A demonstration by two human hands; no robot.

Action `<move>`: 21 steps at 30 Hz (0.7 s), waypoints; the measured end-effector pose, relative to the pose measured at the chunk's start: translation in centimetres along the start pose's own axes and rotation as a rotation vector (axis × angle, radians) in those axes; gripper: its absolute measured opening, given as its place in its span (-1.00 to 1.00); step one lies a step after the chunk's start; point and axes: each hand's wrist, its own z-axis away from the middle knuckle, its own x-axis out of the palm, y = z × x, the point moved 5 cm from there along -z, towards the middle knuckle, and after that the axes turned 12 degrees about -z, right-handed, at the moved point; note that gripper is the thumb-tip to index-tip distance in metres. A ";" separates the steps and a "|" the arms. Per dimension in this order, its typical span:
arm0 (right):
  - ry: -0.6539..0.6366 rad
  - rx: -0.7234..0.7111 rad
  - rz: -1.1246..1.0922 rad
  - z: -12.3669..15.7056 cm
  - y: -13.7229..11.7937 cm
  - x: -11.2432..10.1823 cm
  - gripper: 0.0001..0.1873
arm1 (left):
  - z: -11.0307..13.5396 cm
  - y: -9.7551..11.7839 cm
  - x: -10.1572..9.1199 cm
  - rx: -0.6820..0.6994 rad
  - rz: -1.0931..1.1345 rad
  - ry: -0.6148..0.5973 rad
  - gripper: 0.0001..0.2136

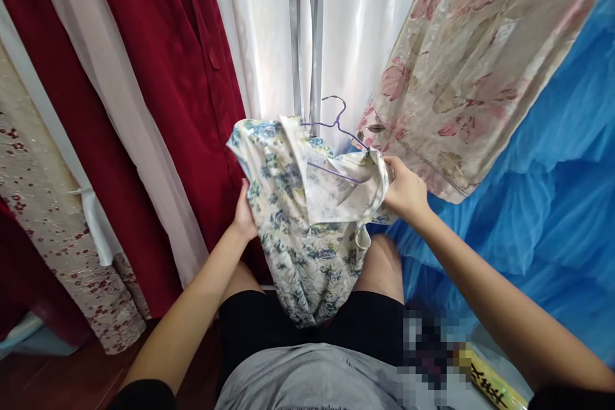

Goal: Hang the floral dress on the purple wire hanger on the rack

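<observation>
I hold up a cream garment with a blue and green flower print (298,224) in front of me. A thin purple wire hanger (336,125) sits in its top, its hook sticking up. My left hand (244,211) grips the garment's left side, fingers tucked behind the cloth. My right hand (406,191) pinches the right shoulder of the garment, by the hanger's end. The lower part of the garment hangs down between my knees.
Hanging clothes surround me: dark red velvet (173,77), a pale sheer strip (115,115), a speckled beige dress (43,205), a pink-flowered beige dress (471,57), blue tulle (552,192). White curtain and metal rack poles (307,25) stand behind. Wooden floor lower left.
</observation>
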 end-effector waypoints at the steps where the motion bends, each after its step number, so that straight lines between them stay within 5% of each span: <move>1: -0.006 0.021 0.006 -0.7 0.0 -0.1 -0.35 | 0.4 -1.1 -0.6 0.011 0.025 0.011 -0.04; 6: -0.051 -0.073 0.029 -2.2 -2.9 -0.3 -0.35 | 3.3 -5.4 -1.6 0.114 -0.124 0.084 -0.29; 12: -0.169 -0.263 0.083 -0.9 -4.4 -1.5 -0.25 | 6.0 -8.6 -1.9 0.064 -0.236 0.206 -0.53; 17: -0.182 -0.409 0.127 1.2 -3.8 -1.3 -0.11 | 7.7 -11.8 0.0 -0.017 -0.099 0.226 -0.64; 21: -0.158 -0.495 -0.079 5.8 -5.2 1.1 -0.30 | 9.6 -13.6 2.2 -0.098 0.061 0.230 -0.61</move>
